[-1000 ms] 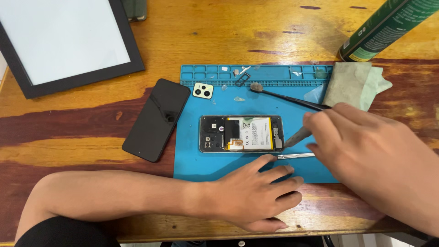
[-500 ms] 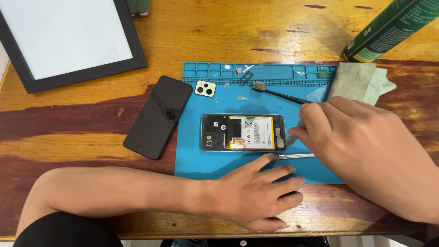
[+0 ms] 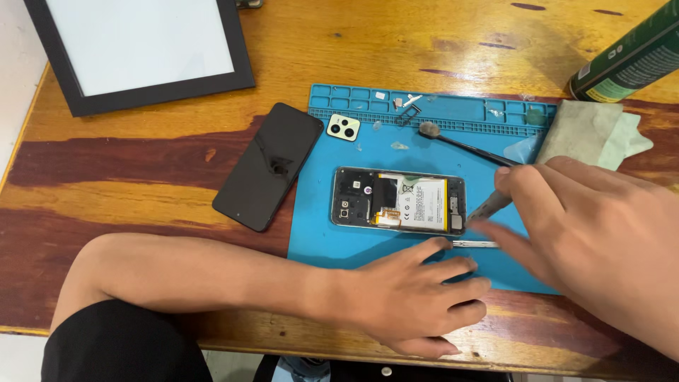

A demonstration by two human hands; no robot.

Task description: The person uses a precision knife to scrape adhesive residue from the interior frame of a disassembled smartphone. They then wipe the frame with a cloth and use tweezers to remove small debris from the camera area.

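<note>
From my head camera I see one open phone [image 3: 399,201] lying on one blue mat [image 3: 339,240]. My left hand [image 3: 417,304] lies flat and empty by the mat's near edge. My right hand [image 3: 587,226] pinches one thin tool [image 3: 488,206], its tip at the phone's right end. One black back cover [image 3: 269,166], one brush [image 3: 463,145], one cloth [image 3: 590,134], one can [image 3: 626,60] and one frame [image 3: 138,46] sit around.

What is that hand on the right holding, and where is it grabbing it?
The right hand holds a thin grey tool by its upper end; its tip points at the opened phone.
</note>
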